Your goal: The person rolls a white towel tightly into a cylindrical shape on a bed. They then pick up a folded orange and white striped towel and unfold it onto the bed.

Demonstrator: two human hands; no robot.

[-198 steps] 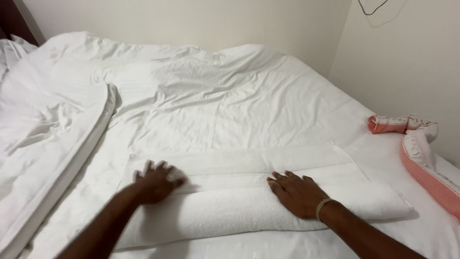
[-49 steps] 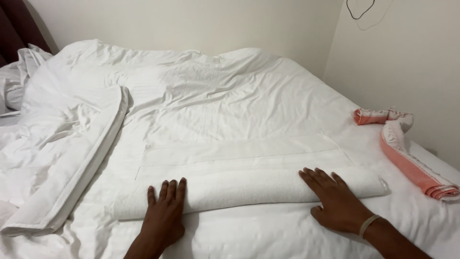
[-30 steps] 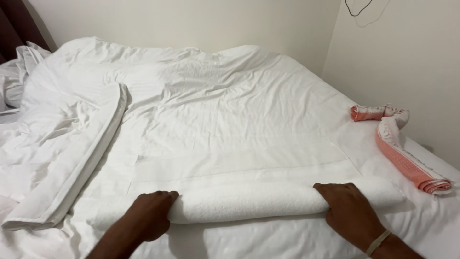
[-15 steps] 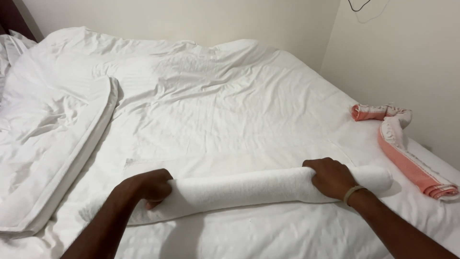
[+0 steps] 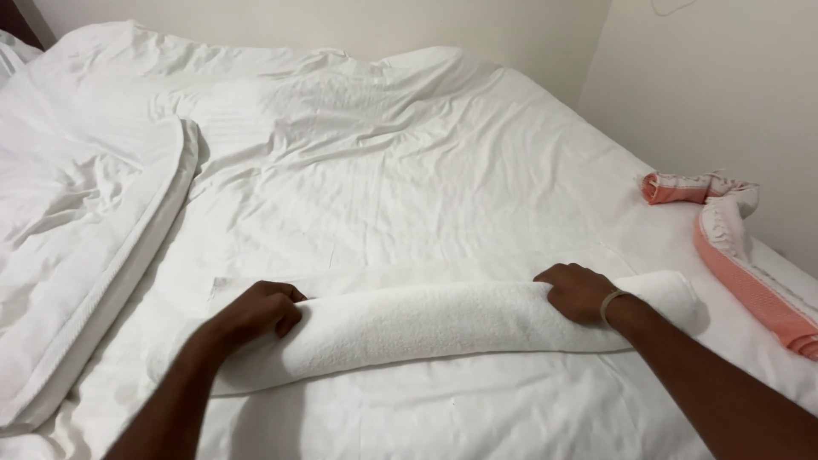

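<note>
We curl left hand (image 5: 256,311) and right hand (image 5: 579,292) over rolled white towel (image 5: 426,324) | soft, light — grip near ends | bed (image 5: 383,170) beneath.

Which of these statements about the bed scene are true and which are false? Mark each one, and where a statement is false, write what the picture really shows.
1. Both hands rest on a rolled white towel. True: the left hand is near one end and the right hand near the other.
2. The towel lies flat and fully unrolled. False: most of it is wound into a long roll, with only a narrow strip still flat beyond it.
3. A pink cloth lies at the right edge of the bed. True.
4. The right wrist is bare. False: it wears a thin band.
5. A folded white duvet lies at the left. True.
</note>
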